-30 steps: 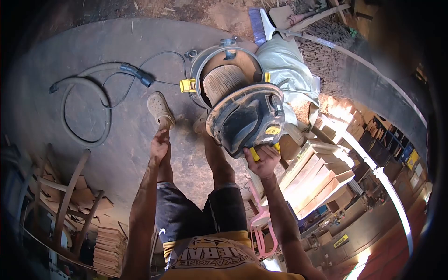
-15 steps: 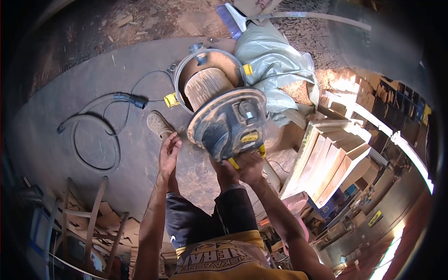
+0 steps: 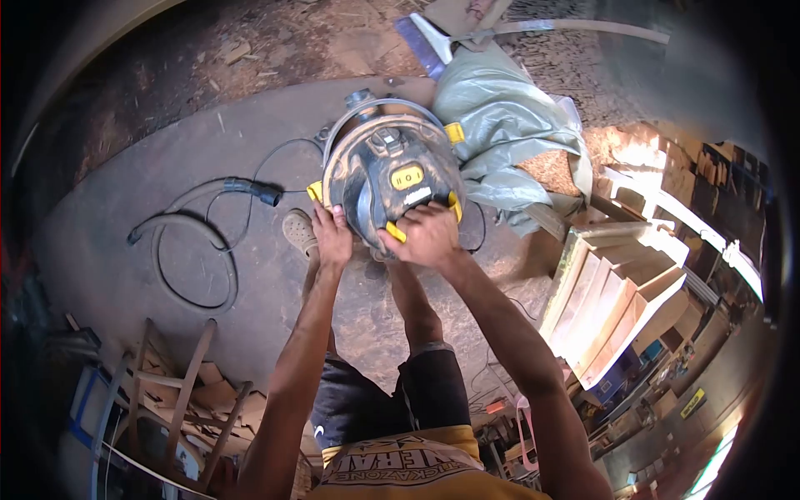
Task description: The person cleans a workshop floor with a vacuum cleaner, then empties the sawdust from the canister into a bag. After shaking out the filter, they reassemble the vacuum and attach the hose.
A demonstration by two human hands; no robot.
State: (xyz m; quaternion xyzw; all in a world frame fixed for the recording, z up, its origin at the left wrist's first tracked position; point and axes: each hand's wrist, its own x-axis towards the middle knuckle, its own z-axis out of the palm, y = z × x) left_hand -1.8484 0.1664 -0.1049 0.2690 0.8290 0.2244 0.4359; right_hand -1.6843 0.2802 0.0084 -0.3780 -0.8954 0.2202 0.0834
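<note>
A dusty black shop vacuum head (image 3: pixel 392 179) with a yellow dial plate sits over the canister (image 3: pixel 408 108), whose rim shows along the back. My right hand (image 3: pixel 429 236) is closed around the head's carry handle, between its yellow ends. Against the head's lower left edge rests my left hand (image 3: pixel 333 239), fingers stretched toward the rim just below a yellow latch (image 3: pixel 315 192). Another yellow latch (image 3: pixel 454 132) sticks out on the right side. The pleated filter is hidden under the head.
A grey hose (image 3: pixel 156 250) lies coiled on the floor at left. To the right are a green sack (image 3: pixel 492 125) of wood shavings and a wooden box-like piece (image 3: pixel 612 292). A broom (image 3: pixel 425 43) lies behind. A wooden stool (image 3: pixel 179 392) stands lower left.
The vacuum head has moved back and tipped down over the canister, covering the filter. My left hand has come forward and right to its edge; my right hand has kept hold of the handle.
</note>
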